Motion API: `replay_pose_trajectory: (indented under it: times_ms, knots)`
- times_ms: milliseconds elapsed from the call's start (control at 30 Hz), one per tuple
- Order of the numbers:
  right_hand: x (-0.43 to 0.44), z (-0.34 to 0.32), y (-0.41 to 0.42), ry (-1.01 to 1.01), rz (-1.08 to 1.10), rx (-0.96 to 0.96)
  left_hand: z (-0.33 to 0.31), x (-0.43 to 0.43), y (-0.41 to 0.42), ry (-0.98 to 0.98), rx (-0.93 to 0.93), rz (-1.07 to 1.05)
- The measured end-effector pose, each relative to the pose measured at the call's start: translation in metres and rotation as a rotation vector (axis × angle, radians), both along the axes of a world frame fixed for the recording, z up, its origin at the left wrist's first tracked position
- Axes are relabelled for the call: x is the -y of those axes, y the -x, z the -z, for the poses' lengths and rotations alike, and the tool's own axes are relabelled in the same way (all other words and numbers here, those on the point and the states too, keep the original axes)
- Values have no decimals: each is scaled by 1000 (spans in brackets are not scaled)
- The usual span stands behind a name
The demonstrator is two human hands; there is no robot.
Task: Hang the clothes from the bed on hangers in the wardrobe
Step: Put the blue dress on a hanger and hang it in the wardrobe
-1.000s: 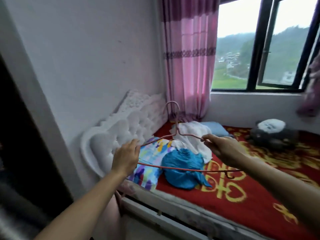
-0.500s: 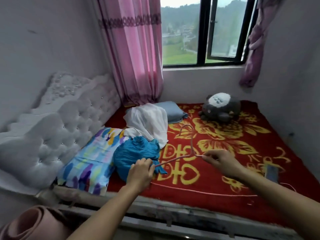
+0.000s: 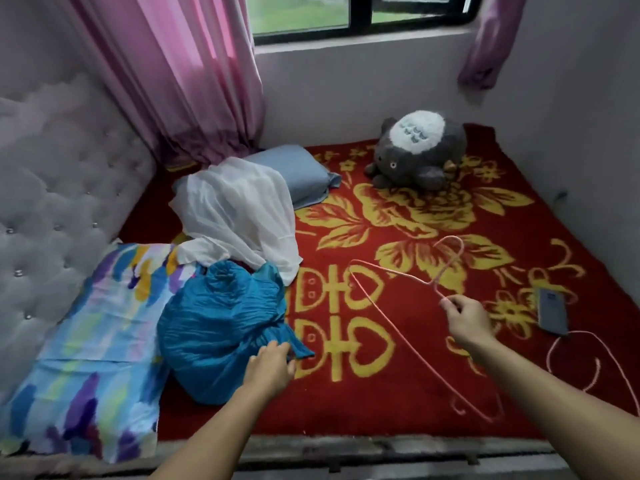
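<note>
The blue garment (image 3: pixel 221 327) lies crumpled on the red blanket (image 3: pixel 398 386), near the bed's front edge. The left hand (image 3: pixel 272 367) reaches its hem at 4 o'clock with fingers close together on the cloth; I cannot tell whether they pinch it. A white garment (image 3: pixel 239 209) touches it at 12 o'clock. Well apart at 3 o'clock, the right hand (image 3: pixel 465 322) pinches a pink wire hanger (image 3: pixel 437 289) at its neck, the hook pointing to 12 o'clock. A 2nd hanger (image 3: pixel 550 351) and a phone (image 3: pixel 552 315) lie at that hand's 3 o'clock, and a plush (image 3: pixel 420 150) at its 12.
</note>
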State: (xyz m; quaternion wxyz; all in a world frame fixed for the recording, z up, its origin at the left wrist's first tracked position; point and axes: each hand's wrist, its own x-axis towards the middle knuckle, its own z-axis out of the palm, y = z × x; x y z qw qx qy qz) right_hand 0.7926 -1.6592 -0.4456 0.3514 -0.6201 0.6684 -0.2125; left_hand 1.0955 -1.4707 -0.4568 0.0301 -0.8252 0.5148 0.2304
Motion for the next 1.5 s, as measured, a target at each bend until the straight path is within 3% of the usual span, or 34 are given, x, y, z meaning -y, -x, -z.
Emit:
replay_pose_trajectory:
  times_ms: [233, 400, 533, 667, 767, 867, 967, 1133, 1200, 1267, 1367, 1433, 1500]
  knots:
    - [83, 113, -33, -133, 291, 25, 88, 51, -28, -148, -35, 12]
    - [142, 215, -59, -225, 354, 48, 165, 84, -42, -193, -1, 7]
    - [165, 283, -54, -330, 305, -120, 220, 115, -61, -200, 163, 52]
    - [167, 311, -42, -412, 158, -360, 252, 144, -92, -40, 300, 35]
    - [159, 306, -52, -268, 57, -474, 257, 163, -125, -71, 358, -141]
    - [141, 294, -82, -77, -84, -417, 264, 167, -150, -235, 385, -331]
    - [121, 290, -130, -22, -338, -319, 278, 149, -168, -119, 166, -482]
    - [83, 282, -247, -36, -732, -331, 262, 103, -196, 345, -524, -912]
    - [62, 275, -301, -7, -842, -280, 245, 81, -206, 462, -814, -1072]
    - [40, 271, -350, -47, -888, -176, 229, 57, -219, 526, -989, -1124]
    - [20, 271, -395, -205, -849, -33, 218, 22, -252, 626, -997, -1151]
    - [11, 273, -405, -298, -750, 2, 217, -5, -283, 647, -746, -1072]
    - [7, 274, -410, -337, -538, 45, 219, -29, -302, 521, -492, -821]
